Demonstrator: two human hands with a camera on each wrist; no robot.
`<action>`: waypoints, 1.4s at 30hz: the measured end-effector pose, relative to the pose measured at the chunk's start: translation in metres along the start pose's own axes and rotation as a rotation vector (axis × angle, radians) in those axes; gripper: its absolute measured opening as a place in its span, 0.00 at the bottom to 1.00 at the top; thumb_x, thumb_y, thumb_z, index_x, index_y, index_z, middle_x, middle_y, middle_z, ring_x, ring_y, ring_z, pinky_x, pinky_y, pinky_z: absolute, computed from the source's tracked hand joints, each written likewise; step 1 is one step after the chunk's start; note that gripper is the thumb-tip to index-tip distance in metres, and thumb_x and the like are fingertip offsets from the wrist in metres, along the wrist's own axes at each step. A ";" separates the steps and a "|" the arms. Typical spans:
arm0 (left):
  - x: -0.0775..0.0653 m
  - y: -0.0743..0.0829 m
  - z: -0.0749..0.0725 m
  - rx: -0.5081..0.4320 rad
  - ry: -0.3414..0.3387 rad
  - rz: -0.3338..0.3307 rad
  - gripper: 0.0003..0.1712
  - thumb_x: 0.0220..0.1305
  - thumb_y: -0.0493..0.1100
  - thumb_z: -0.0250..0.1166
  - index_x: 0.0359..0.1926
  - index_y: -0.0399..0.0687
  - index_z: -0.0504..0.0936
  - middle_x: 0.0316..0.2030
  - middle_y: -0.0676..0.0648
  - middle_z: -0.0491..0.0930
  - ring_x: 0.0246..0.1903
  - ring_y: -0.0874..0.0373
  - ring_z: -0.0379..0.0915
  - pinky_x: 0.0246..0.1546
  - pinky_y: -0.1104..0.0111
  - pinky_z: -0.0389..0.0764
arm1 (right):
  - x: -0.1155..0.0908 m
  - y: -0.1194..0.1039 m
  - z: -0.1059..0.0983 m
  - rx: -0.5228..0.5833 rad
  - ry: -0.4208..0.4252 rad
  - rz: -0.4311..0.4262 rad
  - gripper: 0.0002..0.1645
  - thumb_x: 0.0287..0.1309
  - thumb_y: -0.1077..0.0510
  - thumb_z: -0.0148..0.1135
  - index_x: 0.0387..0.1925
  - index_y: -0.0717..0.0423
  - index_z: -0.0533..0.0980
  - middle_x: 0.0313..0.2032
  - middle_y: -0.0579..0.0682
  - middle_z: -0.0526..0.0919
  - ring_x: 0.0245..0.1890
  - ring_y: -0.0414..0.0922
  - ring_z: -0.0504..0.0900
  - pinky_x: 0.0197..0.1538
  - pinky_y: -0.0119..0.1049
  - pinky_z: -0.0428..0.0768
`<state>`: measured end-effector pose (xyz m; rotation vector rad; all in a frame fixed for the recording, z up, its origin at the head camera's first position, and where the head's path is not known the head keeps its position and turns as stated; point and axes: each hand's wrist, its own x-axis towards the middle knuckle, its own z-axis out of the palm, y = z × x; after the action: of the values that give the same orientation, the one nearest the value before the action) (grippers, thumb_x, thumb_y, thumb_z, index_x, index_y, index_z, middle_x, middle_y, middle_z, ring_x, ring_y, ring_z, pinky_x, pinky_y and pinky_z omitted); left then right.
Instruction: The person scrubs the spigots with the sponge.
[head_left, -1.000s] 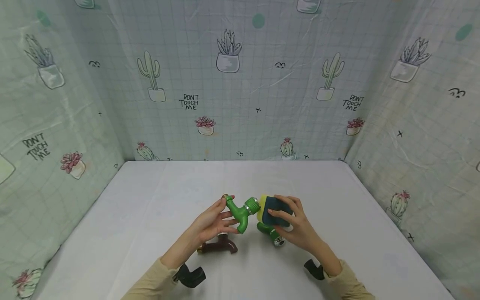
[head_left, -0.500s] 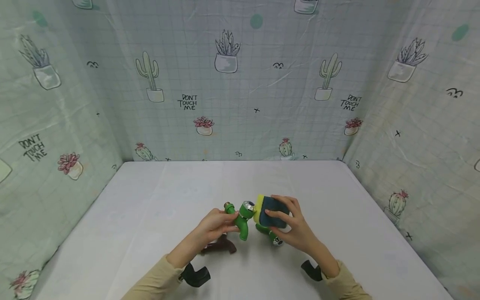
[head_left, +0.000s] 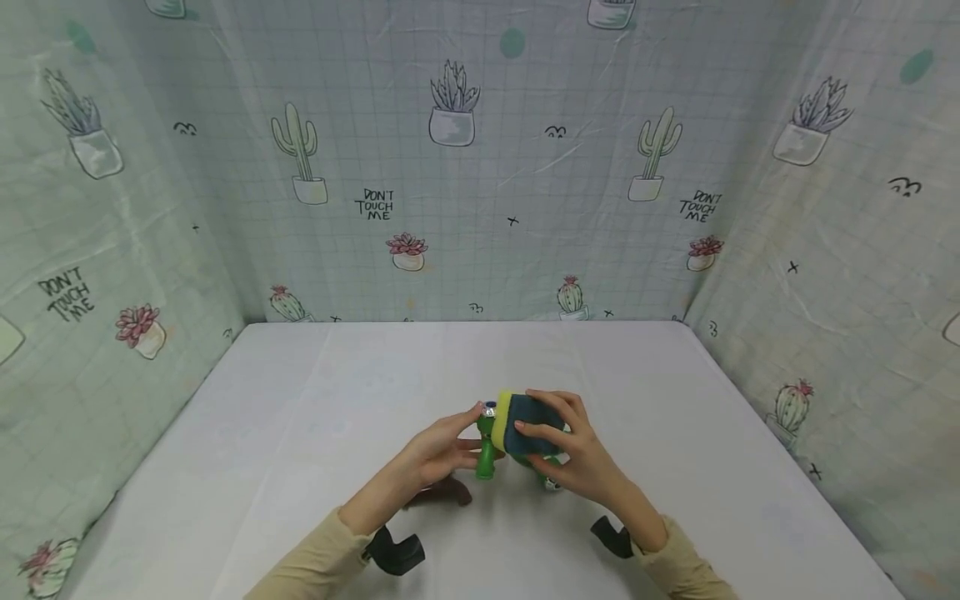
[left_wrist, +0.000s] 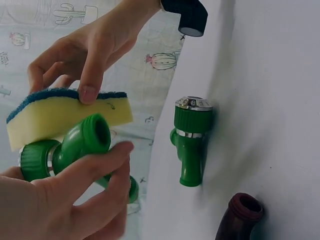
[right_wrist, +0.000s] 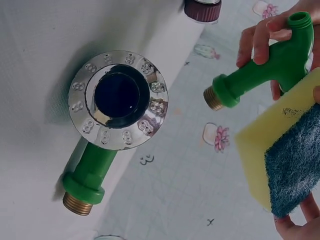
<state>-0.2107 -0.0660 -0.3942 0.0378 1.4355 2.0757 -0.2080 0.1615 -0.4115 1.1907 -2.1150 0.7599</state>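
Observation:
My left hand (head_left: 442,450) grips a green plastic tap (left_wrist: 82,142) with a ribbed knob and a threaded brass end, held above the table. In my right hand (head_left: 573,442) is a sponge (head_left: 528,425), yellow foam with a dark blue scouring side, pinched between thumb and fingers. The foam side lies against the tap's body and knob in the left wrist view. Below the sponge, a second green tap (left_wrist: 192,145) with a chrome-topped knob lies on the table, partly hidden in the head view. A brown tap (head_left: 442,492) sits under my left hand.
A black curved piece (head_left: 397,552) lies on the table by my left forearm, another black piece (head_left: 613,537) by my right wrist. The white table (head_left: 375,367) is walled by a cactus-print cloth (head_left: 480,183) at the back and sides.
The left hand has turned the green tap so its knob points up and its spout down, towards the viewer. The sponge has moved left and now overlaps the tap.

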 end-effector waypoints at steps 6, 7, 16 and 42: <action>-0.001 -0.002 -0.008 0.014 -0.056 -0.021 0.38 0.64 0.59 0.47 0.66 0.43 0.50 0.62 0.26 0.48 0.56 0.31 0.59 0.52 0.46 0.68 | 0.000 0.001 0.001 0.007 -0.003 0.004 0.23 0.49 0.48 0.63 0.50 0.42 0.74 0.60 0.55 0.63 0.57 0.49 0.57 0.49 0.45 0.74; -0.001 -0.002 -0.010 0.008 -0.072 -0.018 0.36 0.65 0.58 0.46 0.66 0.43 0.50 0.62 0.26 0.49 0.56 0.32 0.61 0.52 0.49 0.69 | 0.000 0.001 0.001 0.009 -0.004 0.004 0.25 0.46 0.50 0.67 0.50 0.42 0.74 0.60 0.55 0.63 0.57 0.49 0.57 0.49 0.46 0.74; -0.002 -0.003 -0.014 -0.003 -0.099 0.074 0.35 0.67 0.53 0.47 0.65 0.35 0.50 0.57 0.31 0.59 0.53 0.40 0.68 0.52 0.56 0.72 | 0.000 -0.006 0.000 0.030 -0.065 0.002 0.29 0.44 0.53 0.68 0.52 0.42 0.73 0.60 0.55 0.63 0.55 0.48 0.58 0.48 0.46 0.74; -0.007 -0.001 -0.022 0.083 0.010 0.195 0.34 0.64 0.53 0.50 0.62 0.34 0.57 0.53 0.34 0.68 0.51 0.37 0.69 0.47 0.53 0.74 | 0.005 -0.015 0.002 -0.112 -0.114 -0.001 0.32 0.39 0.52 0.70 0.51 0.39 0.73 0.58 0.55 0.67 0.51 0.48 0.63 0.43 0.47 0.78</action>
<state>-0.2122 -0.0877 -0.4024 0.2083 1.5776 2.1719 -0.1977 0.1508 -0.4066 1.2000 -2.2184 0.5772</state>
